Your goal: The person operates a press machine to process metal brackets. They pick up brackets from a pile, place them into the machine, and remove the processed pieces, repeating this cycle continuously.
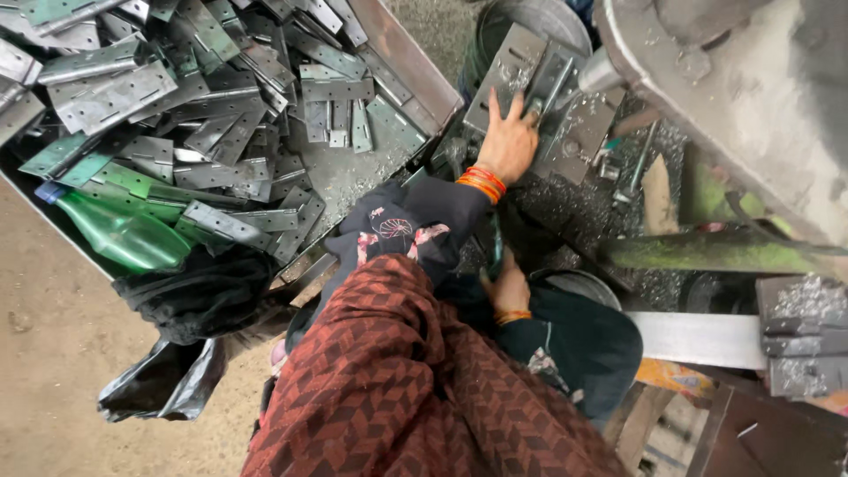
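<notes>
**Left hand flat on a hinge plate at the press**

Your left hand [508,141] lay spread, fingers open, pressing on a grey metal hinge plate [517,71] at about one o'clock from the middle of the view; it gripped nothing, only rested on top. The plate sat on the machine bed [574,132], strewn with metal shavings, just beside the heavy grey press body [733,97] at two o'clock. Your right hand [508,291] was low at five o'clock, near your lap, half hidden by the dark sleeve; I could not tell whether it was closed. At ten o'clock a tray [406,62] held a pile of hinge plates [177,115] and a green plastic bottle [124,234].
</notes>
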